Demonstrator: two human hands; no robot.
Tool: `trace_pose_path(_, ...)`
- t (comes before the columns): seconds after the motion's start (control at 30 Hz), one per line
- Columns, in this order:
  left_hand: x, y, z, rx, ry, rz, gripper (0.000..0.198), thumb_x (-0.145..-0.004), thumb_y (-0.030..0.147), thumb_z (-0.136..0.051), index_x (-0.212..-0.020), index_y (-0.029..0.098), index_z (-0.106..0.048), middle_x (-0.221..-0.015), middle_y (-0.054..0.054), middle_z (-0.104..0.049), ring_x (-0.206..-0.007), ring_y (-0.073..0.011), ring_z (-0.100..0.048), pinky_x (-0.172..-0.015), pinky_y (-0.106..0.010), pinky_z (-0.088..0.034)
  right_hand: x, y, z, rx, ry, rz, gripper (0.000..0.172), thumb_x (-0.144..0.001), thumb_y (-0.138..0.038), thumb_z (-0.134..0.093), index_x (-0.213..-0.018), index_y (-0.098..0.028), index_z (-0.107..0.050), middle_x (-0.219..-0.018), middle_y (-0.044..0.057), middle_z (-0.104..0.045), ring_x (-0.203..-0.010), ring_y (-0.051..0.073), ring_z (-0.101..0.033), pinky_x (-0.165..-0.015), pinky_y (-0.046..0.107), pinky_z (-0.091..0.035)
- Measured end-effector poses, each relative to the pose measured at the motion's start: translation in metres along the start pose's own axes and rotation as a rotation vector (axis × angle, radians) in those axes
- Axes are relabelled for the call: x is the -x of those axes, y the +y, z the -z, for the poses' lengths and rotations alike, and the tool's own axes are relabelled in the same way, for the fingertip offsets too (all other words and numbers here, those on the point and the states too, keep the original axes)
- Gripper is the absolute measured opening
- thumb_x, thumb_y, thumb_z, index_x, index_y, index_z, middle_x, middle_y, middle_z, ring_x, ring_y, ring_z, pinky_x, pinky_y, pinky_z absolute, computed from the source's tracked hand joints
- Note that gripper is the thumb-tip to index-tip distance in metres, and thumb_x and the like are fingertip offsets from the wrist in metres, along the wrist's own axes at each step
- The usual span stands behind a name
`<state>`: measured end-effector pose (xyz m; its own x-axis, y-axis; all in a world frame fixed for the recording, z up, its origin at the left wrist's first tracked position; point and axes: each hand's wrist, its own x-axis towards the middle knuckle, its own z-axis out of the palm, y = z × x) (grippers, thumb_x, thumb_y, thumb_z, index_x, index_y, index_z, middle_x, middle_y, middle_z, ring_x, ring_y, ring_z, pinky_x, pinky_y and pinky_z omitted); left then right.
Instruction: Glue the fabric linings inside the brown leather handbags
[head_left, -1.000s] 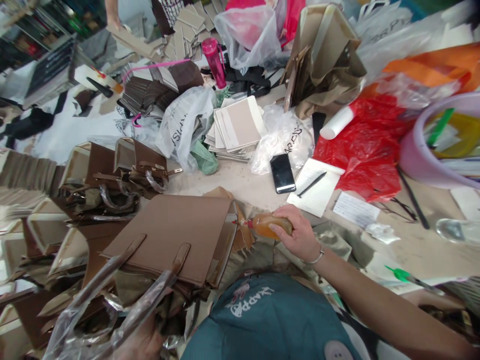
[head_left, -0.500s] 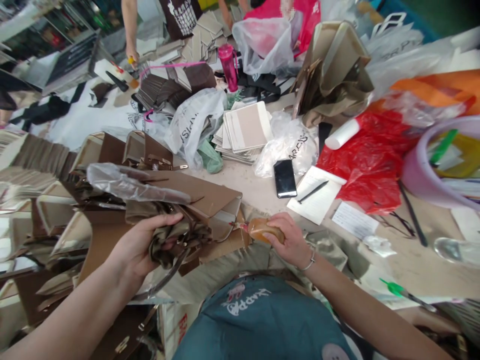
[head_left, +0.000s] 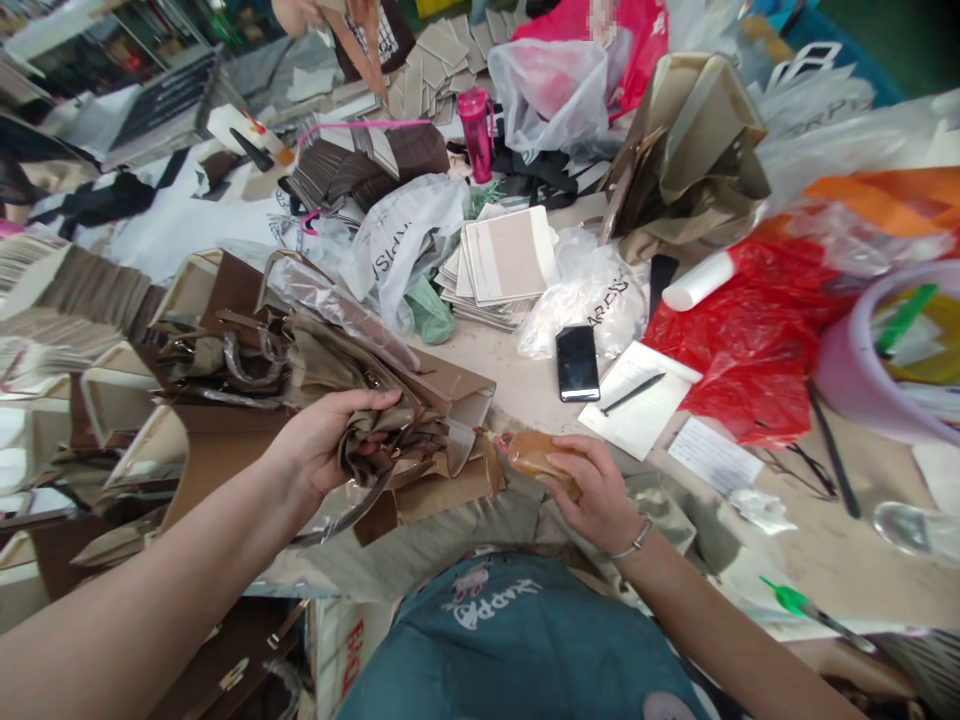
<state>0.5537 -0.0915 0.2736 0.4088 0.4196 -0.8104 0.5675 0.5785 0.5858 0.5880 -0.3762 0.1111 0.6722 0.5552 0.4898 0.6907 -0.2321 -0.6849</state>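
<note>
Bunched olive-brown fabric (head_left: 369, 448) with thin straps is gripped in my left hand (head_left: 319, 440). It belongs to a brown handbag (head_left: 450, 378) whose pale, open edge faces right. My right hand (head_left: 596, 490) is closed around an amber squeeze bottle (head_left: 541, 458) with a narrow reddish tip. That tip points left at the bag's edge; whether it touches cannot be made out. A plastic-wrapped handle (head_left: 341, 310) lies slanted across the bag. Under the bag's edge is a piece of brown cardboard (head_left: 442, 492).
Half-made bags (head_left: 124, 390) crowd the left. Ahead lie a stack of beige panels (head_left: 510, 255), a phone (head_left: 577, 362) and a notepad (head_left: 637, 412) with a pen. A red plastic bag (head_left: 757, 350) and purple bucket (head_left: 847, 375) stand right. Across the table, another person's arm shows.
Both my hands and the bag sit slightly farther right in view. The plastic-wrapped handle has swung to a steeper slant. The other person's arm has lifted away from the yellow-capped item.
</note>
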Motion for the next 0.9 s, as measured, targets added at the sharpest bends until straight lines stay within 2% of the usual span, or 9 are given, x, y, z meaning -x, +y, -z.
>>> trace_pose_path(0.1, -0.001, 0.002, 0.000, -0.081, -0.067, -0.008, 0.013, -0.079, 0.006, -0.059, -0.065, 0.006, -0.057, -0.045, -0.001, -0.053, -0.033, -0.0048, -0.041, -0.036, -0.013, -0.033, -0.001, -0.002, 0.001, -0.039, -0.046, 0.025, 0.032, -0.084, -0.017, -0.061, -0.113, -0.025, -0.052, -0.109, 0.011, -0.055, -0.098, 0.024, -0.058, -0.080, 0.043, -0.056)
trace_pose_path(0.23, 0.000, 0.005, -0.002, -0.072, -0.092, -0.023, 0.018, -0.080, 0.009, -0.057, -0.063, 0.008, -0.056, -0.045, 0.000, -0.051, -0.032, -0.0039, -0.037, -0.035, -0.013, -0.031, -0.003, -0.003, -0.001, -0.073, -0.108, 0.089, 0.032, -0.084, -0.014, -0.057, -0.113, -0.026, -0.052, -0.111, 0.010, -0.055, -0.097, 0.023, -0.059, -0.078, 0.042, -0.057)
trace_pose_path(0.43, 0.002, 0.009, -0.008, -0.059, -0.104, -0.025, 0.023, -0.081, 0.008, -0.054, -0.059, 0.009, -0.053, -0.042, 0.001, -0.047, -0.031, -0.0028, -0.034, -0.036, -0.012, -0.029, -0.004, 0.002, 0.003, -0.005, -0.014, 0.040, 0.033, -0.082, -0.015, -0.060, -0.112, -0.027, -0.054, -0.110, 0.010, -0.056, -0.096, 0.024, -0.059, -0.078, 0.044, -0.055)
trace_pose_path(0.57, -0.001, 0.012, -0.010, -0.067, -0.152, -0.040, 0.023, -0.083, 0.010, -0.053, -0.060, 0.009, -0.052, -0.043, 0.002, -0.047, -0.034, -0.0023, -0.035, -0.039, -0.011, -0.028, -0.002, 0.001, 0.003, -0.056, -0.061, 0.067, 0.032, -0.082, -0.014, -0.057, -0.112, -0.026, -0.054, -0.111, 0.010, -0.056, -0.096, 0.023, -0.059, -0.077, 0.042, -0.055)
trace_pose_path(0.73, -0.004, 0.015, -0.013, -0.062, -0.151, -0.060, 0.023, -0.082, 0.008, -0.054, -0.060, 0.010, -0.051, -0.043, 0.002, -0.046, -0.034, -0.0027, -0.034, -0.037, -0.011, -0.026, -0.003, 0.003, 0.000, -0.025, -0.097, 0.100, 0.036, -0.082, -0.010, -0.055, -0.114, -0.026, -0.051, -0.113, 0.011, -0.053, -0.095, 0.023, -0.057, -0.075, 0.041, -0.055)
trace_pose_path(0.9, -0.002, 0.016, -0.016, -0.075, -0.141, -0.085, 0.024, -0.082, 0.007, -0.053, -0.059, 0.011, -0.050, -0.041, 0.002, -0.046, -0.033, -0.0041, -0.037, -0.035, -0.012, -0.027, -0.010, 0.006, 0.000, 0.015, 0.006, 0.061, 0.034, -0.084, -0.014, -0.058, -0.115, -0.026, -0.049, -0.112, 0.010, -0.052, -0.098, 0.024, -0.056, -0.078, 0.044, -0.056)
